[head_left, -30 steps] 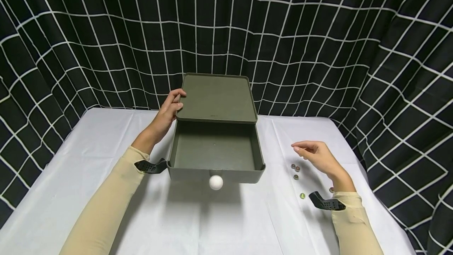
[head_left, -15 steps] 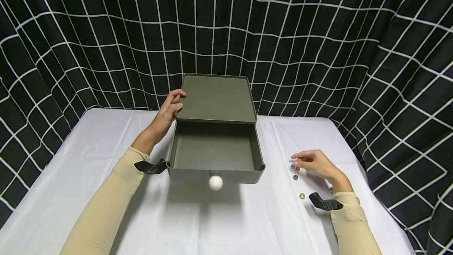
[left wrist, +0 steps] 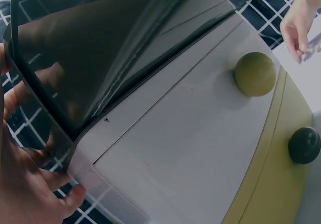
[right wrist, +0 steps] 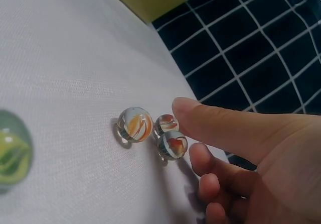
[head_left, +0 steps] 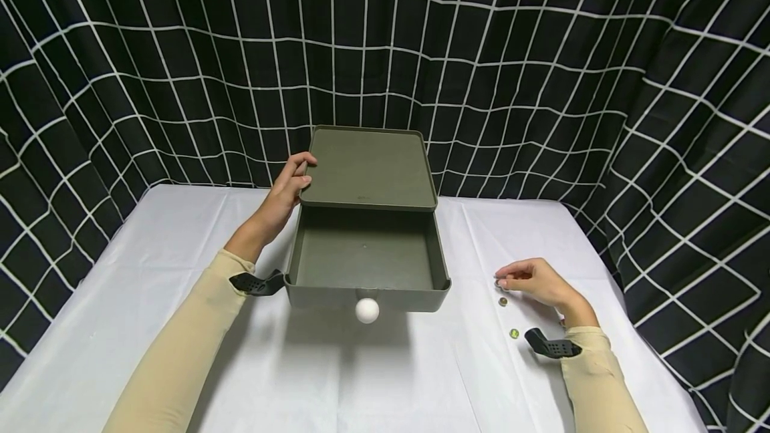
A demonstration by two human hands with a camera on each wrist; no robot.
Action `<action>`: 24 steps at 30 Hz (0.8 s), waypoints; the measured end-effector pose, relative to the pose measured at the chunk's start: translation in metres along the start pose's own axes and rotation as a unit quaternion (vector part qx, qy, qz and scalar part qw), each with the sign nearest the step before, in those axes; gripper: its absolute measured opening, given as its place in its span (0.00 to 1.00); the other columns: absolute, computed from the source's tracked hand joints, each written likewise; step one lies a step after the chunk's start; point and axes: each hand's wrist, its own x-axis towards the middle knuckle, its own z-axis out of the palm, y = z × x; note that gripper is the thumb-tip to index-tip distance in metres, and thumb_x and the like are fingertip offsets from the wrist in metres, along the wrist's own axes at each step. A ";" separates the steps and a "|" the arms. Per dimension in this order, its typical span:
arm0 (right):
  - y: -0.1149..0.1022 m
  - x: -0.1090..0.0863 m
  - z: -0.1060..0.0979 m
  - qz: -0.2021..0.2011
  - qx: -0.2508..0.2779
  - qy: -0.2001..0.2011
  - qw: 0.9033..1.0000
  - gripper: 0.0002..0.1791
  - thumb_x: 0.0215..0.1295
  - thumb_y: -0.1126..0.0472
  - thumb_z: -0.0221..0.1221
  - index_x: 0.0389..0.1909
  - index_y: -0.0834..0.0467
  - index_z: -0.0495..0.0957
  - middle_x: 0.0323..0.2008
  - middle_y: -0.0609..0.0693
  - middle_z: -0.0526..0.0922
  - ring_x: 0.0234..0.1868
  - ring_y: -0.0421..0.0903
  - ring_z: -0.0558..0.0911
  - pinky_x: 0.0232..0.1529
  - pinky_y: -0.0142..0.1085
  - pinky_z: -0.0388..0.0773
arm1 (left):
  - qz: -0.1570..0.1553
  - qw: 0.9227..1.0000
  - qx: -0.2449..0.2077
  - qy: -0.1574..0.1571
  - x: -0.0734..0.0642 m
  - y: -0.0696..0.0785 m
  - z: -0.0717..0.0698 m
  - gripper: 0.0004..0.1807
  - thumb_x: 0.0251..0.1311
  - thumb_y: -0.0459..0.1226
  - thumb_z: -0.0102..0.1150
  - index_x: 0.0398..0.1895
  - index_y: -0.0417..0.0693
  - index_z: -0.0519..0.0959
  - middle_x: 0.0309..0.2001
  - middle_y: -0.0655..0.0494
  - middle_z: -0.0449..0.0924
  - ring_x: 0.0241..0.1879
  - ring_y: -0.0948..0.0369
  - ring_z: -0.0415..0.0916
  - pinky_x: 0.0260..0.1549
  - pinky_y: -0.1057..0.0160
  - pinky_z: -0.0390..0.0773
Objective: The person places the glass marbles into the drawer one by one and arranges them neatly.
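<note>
A drawer cabinet with an olive-green top stands mid-table, its top drawer pulled out by a white knob. My left hand holds the cabinet's upper left edge, a fingertip and the thumb over the raised rim. At the right, my right hand is low over the cloth, thumb and fingers apart beside two glass marbles, one small and one red-orange. An orange-swirled marble lies next to them. A green marble sits nearer the front.
Below the open drawer, the left wrist view shows a white drawer front with an olive knob and a yellow one with a dark green knob. White cloth covers the table. A black gridded curtain surrounds it.
My right hand has come down onto the pair of marbles, and its fingers now hide most of them in the head view. My left hand and the cabinet have stayed put.
</note>
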 end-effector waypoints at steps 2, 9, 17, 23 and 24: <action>0.001 0.001 0.000 -0.002 -0.003 0.002 1.000 0.16 0.65 0.62 0.66 0.48 0.70 0.83 0.33 0.52 0.84 0.31 0.33 0.73 0.34 0.28 0.71 | -0.001 1.000 0.000 0.001 0.000 0.000 0.000 0.15 0.71 0.40 0.37 0.58 0.65 0.62 0.83 0.51 0.38 0.82 0.57 0.30 0.71 0.38 0.41; 0.005 0.004 0.003 -0.002 -0.016 0.004 1.000 0.15 0.65 0.63 0.66 0.46 0.70 0.84 0.31 0.50 0.83 0.29 0.32 0.72 0.32 0.28 0.71 | -0.005 1.000 0.006 0.002 0.000 0.000 0.000 0.15 0.71 0.41 0.37 0.58 0.65 0.62 0.83 0.51 0.38 0.82 0.57 0.30 0.71 0.38 0.41; -0.002 0.002 0.004 0.004 -0.020 0.008 1.000 0.14 0.64 0.64 0.66 0.45 0.71 0.84 0.33 0.56 0.85 0.28 0.33 0.71 0.31 0.28 0.69 | -0.005 1.000 0.005 0.001 0.000 0.002 0.000 0.15 0.72 0.41 0.37 0.58 0.65 0.62 0.83 0.51 0.38 0.82 0.56 0.30 0.72 0.36 0.39; -0.003 0.002 0.006 0.013 -0.027 0.009 1.000 0.13 0.64 0.64 0.65 0.44 0.70 0.84 0.34 0.57 0.86 0.29 0.34 0.71 0.31 0.29 0.69 | -0.006 1.000 0.005 0.001 -0.001 0.002 0.001 0.15 0.71 0.41 0.37 0.58 0.65 0.62 0.83 0.52 0.38 0.82 0.56 0.30 0.71 0.35 0.38; -0.003 0.003 0.006 0.013 -0.028 0.009 0.999 0.13 0.64 0.64 0.65 0.44 0.70 0.84 0.35 0.58 0.86 0.29 0.33 0.71 0.31 0.29 0.70 | -0.007 1.000 0.005 0.002 -0.001 0.001 0.000 0.15 0.71 0.41 0.37 0.58 0.65 0.62 0.83 0.52 0.38 0.82 0.56 0.30 0.71 0.35 0.38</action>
